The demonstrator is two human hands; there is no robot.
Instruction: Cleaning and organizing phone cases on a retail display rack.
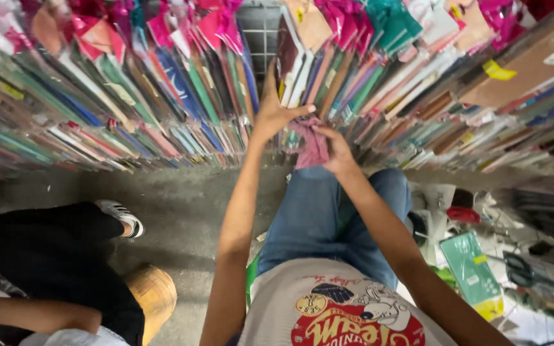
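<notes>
The landmark here is the pink packet (312, 146), a soft, flat, dusky-pink bundle held in front of a long shelf (161, 168) crammed with flat wrapped packets standing on edge.

The left hand (276, 110) sits just above and to the left of the pink packet, its thumb pointing right across the packet's top edge and its fingers (270, 80) reaching up into the gap between 2 upright packets on the shelf; the fingers lie close together, but how far they go into the row cannot be told. The right hand (336, 148) touches the pink packet's right side, its fingers curled and pinching the packet's upper edge (the fingertips are partly hidden by the fabric).

Straight above the pink packet stands a brown packet (288, 48) with pale and white ones beside it. Pink folded tags top the rows to either side.

Below the pink packet are the person's blue jeans (318, 218), and lower still a pale printed shirt (328, 307). Down and to the right of the packet a green wrapped packet (471, 266) lies among clutter, with black scissors (520, 269) just beyond it.

Well down and to the left of the pink packet, another person in black trousers (52, 256) and a striped sneaker (123, 216) crouches on the grey floor (187, 205), a woven basket (154, 295) beside them.
</notes>
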